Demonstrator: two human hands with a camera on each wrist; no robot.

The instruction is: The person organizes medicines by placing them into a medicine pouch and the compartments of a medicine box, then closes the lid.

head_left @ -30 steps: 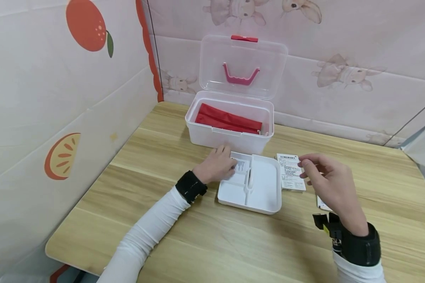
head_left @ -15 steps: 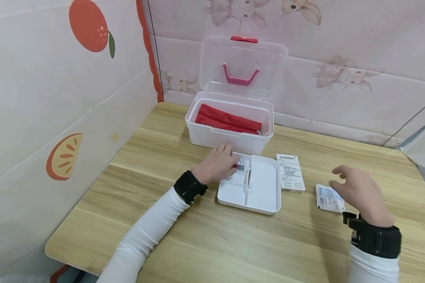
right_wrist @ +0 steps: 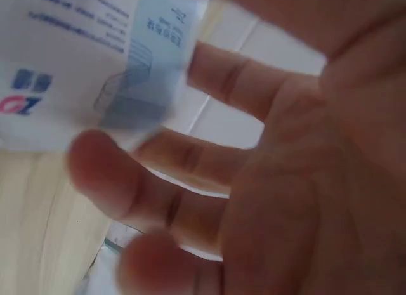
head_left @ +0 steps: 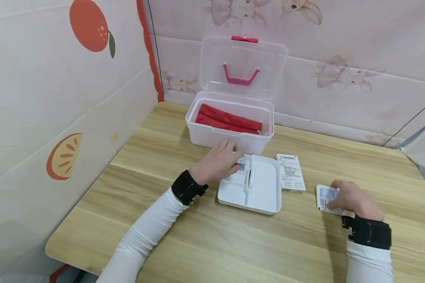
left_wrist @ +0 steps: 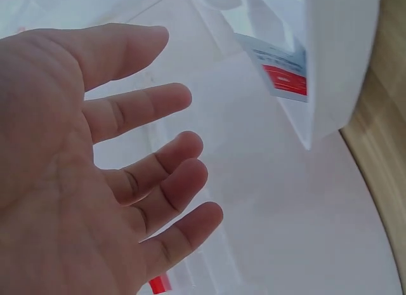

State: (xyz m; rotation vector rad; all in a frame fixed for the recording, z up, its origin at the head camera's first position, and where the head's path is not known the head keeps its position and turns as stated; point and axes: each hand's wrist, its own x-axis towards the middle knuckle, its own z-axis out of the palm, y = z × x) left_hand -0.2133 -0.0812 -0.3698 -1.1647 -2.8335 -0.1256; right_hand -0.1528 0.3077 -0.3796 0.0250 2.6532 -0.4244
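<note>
In the head view my left hand [head_left: 217,162] hovers over the upper left compartment of a white divided tray [head_left: 265,184]. Its fingers are loosely bent and hold nothing. A small packet with a red band [left_wrist: 288,79] sits in that compartment, partly hidden. At the right, my right hand [head_left: 357,200] has its thumb and fingers around the edges of a flat white-and-blue packet [head_left: 327,196]. The right wrist view shows the packet [right_wrist: 76,66] close up, with fingertips tucked behind its edge. A white printed carton [head_left: 290,173] lies between the tray and this packet.
Behind the tray stands a clear plastic box [head_left: 230,137], its lid [head_left: 212,67] raised against the wall. Inside the box is a red zippered pouch [head_left: 228,120]. The wooden tabletop [head_left: 184,239] meets a fabric wall at the left and back.
My right hand has moved right from beside the carton, then down onto the flat packet. The left hand has lifted slightly off the small packet in the tray.
</note>
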